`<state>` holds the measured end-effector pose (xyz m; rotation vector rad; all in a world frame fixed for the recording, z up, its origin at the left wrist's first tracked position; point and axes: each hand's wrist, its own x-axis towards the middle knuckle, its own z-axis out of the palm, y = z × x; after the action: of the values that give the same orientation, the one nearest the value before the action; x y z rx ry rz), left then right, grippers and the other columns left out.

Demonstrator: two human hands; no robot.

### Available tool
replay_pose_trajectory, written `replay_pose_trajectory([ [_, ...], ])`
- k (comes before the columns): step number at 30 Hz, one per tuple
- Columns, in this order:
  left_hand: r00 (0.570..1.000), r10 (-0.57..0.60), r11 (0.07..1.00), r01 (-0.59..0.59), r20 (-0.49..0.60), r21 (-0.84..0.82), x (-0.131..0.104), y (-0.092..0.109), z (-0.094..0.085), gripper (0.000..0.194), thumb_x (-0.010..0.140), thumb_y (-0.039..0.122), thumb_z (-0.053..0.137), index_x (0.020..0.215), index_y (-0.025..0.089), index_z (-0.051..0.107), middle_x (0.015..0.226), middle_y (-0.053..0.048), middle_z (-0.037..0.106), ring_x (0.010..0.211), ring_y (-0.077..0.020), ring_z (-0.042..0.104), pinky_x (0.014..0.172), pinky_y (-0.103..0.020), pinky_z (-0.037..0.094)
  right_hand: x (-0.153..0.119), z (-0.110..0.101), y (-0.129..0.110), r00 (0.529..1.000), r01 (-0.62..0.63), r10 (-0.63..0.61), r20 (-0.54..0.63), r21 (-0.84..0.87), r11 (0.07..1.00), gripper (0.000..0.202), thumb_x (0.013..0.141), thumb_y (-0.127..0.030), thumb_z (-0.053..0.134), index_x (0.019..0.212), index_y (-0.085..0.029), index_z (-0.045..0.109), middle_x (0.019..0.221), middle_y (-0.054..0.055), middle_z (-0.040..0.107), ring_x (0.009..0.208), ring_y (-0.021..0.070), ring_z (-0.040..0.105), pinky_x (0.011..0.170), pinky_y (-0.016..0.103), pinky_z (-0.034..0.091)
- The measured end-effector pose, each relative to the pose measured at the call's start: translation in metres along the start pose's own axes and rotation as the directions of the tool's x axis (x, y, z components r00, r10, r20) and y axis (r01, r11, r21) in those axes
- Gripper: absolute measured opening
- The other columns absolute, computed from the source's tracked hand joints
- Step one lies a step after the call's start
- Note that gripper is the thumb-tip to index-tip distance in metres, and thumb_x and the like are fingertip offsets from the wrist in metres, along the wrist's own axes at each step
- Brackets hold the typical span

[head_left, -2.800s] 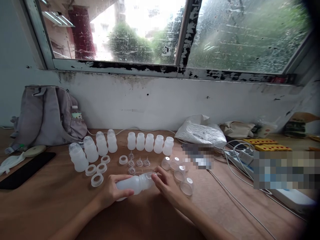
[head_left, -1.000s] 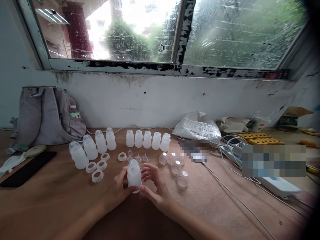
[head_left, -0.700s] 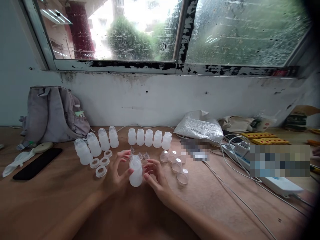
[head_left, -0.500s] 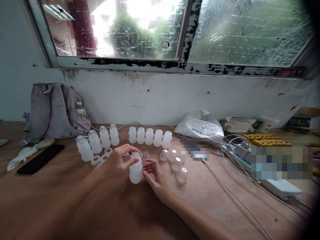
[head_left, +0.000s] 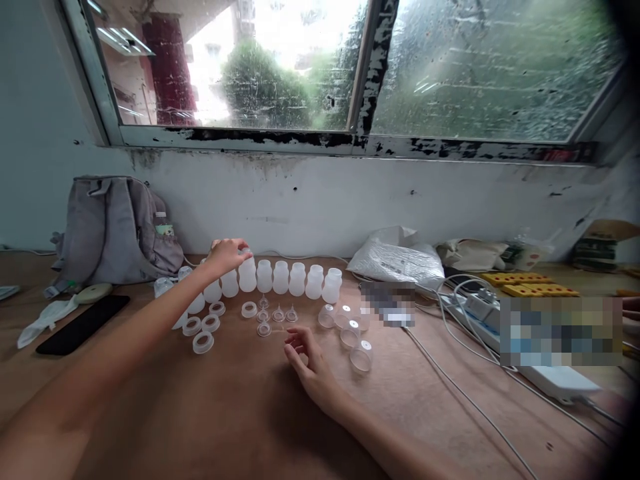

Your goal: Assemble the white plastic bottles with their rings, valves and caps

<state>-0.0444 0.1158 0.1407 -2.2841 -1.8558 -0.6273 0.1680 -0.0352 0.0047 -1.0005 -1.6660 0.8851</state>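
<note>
Near the back of the table my left hand (head_left: 227, 259) has its fingers closed on the top of a frosted white baby bottle (head_left: 247, 277). That bottle stands upright or nearly so, in line with other bottles. My right hand (head_left: 311, 365) rests nearer the front with fingers loosely bent and apart, holding nothing. Just ahead of it lie several clear bottle nipples (head_left: 278, 313). White collar rings (head_left: 203, 342) lie below my left forearm, which partly hides the left-hand bottles. Clear dome caps (head_left: 361, 357) sit to the right of my right hand.
Several uncapped bottles (head_left: 297, 280) stand in a row toward the wall. A grey backpack (head_left: 113, 227) and a black phone-like slab (head_left: 84, 325) are at left. At right are a silver packet (head_left: 397, 257), cables, a white power strip (head_left: 560, 380) and yellow blocks (head_left: 540, 288).
My left hand has carried the bottle from the front middle back and leftward to the row's end. My right hand stays about where it was, now away from the bottle.
</note>
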Motion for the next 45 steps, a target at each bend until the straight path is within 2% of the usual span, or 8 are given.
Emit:
replay_pose_trajectory([
  [8,0.998,-0.06,0.997,0.059,0.015,0.04,0.016,-0.009,0.037,0.034,0.073,0.043,0.049,0.095,0.021,0.062,0.095,-0.007,0.067,0.099,-0.0277,0.054,0.087,-0.041,0.031,0.0,0.0,0.003,1.0,-0.016,0.016,-0.001,-0.043,0.999,0.019,0.085,-0.031,0.043,0.101,-0.022,0.044,0.086,0.002,0.053,0.075,0.0127,0.051,0.064,0.024,0.044],
  [20,0.998,-0.039,0.999,0.039,-0.055,-0.001,0.01,-0.016,0.042,0.04,0.076,0.041,0.046,0.107,0.017,0.055,0.101,-0.011,0.063,0.102,-0.0306,0.051,0.085,-0.043,0.035,0.0,0.001,0.004,0.999,-0.027,0.029,0.024,-0.051,0.998,0.019,0.085,-0.031,0.042,0.101,-0.022,0.044,0.085,0.001,0.052,0.074,0.0128,0.05,0.064,0.024,0.044],
  [23,0.991,0.032,0.998,-0.038,-0.127,-0.044,-0.004,-0.011,0.034,0.04,0.079,0.038,0.042,0.112,0.016,0.049,0.114,-0.009,0.056,0.109,-0.0251,0.046,0.089,-0.036,0.035,0.0,0.001,0.004,1.0,-0.025,0.026,0.013,-0.053,0.998,0.018,0.085,-0.031,0.042,0.1,-0.022,0.044,0.083,0.001,0.052,0.073,0.0127,0.05,0.063,0.024,0.044],
  [27,0.973,0.186,0.953,-0.213,-0.137,-0.214,-0.053,-0.015,0.032,0.033,0.082,0.035,0.04,0.107,0.017,0.05,0.107,-0.006,0.058,0.099,-0.0189,0.053,0.085,-0.028,0.04,-0.001,0.002,0.003,0.999,0.004,0.0,0.038,-0.092,0.996,0.018,0.086,-0.029,0.041,0.101,-0.022,0.044,0.084,0.002,0.052,0.072,0.0126,0.05,0.063,0.024,0.044],
  [31,0.982,0.19,0.954,-0.184,0.005,-0.237,-0.113,-0.039,0.051,0.034,0.082,0.04,0.039,0.108,0.019,0.05,0.109,-0.006,0.056,0.101,-0.0211,0.051,0.086,-0.032,0.04,-0.004,0.003,0.003,0.996,0.074,-0.066,0.06,-0.144,0.987,0.018,0.086,-0.027,0.041,0.103,-0.021,0.044,0.084,0.001,0.053,0.068,0.0116,0.049,0.066,0.025,0.044],
  [34,0.989,0.139,0.976,-0.129,0.048,-0.174,-0.14,-0.062,0.072,0.043,0.081,0.045,0.04,0.114,0.019,0.047,0.119,-0.008,0.05,0.109,-0.0235,0.046,0.092,-0.036,0.036,-0.004,0.004,0.004,0.993,0.106,-0.096,0.063,-0.176,0.979,0.018,0.086,-0.026,0.041,0.102,-0.021,0.044,0.083,0.002,0.053,0.067,0.0115,0.049,0.067,0.025,0.044],
  [39,0.995,0.075,0.981,-0.062,0.065,-0.184,-0.14,-0.078,0.099,0.044,0.081,0.048,0.038,0.113,0.019,0.048,0.117,-0.008,0.053,0.107,-0.024,0.048,0.091,-0.038,0.037,-0.003,0.005,0.007,0.993,0.112,-0.103,0.052,-0.225,0.968,0.016,0.086,-0.027,0.04,0.1,-0.02,0.045,0.082,0.001,0.053,0.065,0.0115,0.049,0.066,0.025,0.044],
  [45,0.993,0.115,0.95,-0.109,0.004,-0.293,-0.126,-0.044,0.111,0.037,0.084,0.042,0.037,0.114,0.022,0.046,0.114,-0.006,0.055,0.104,-0.022,0.048,0.089,-0.039,0.039,-0.004,0.006,0.006,0.993,0.121,-0.114,0.043,-0.246,0.962,0.017,0.086,-0.025,0.04,0.101,-0.02,0.045,0.076,0.0,0.053,0.066,0.0123,0.049,0.064,0.025,0.044],
])
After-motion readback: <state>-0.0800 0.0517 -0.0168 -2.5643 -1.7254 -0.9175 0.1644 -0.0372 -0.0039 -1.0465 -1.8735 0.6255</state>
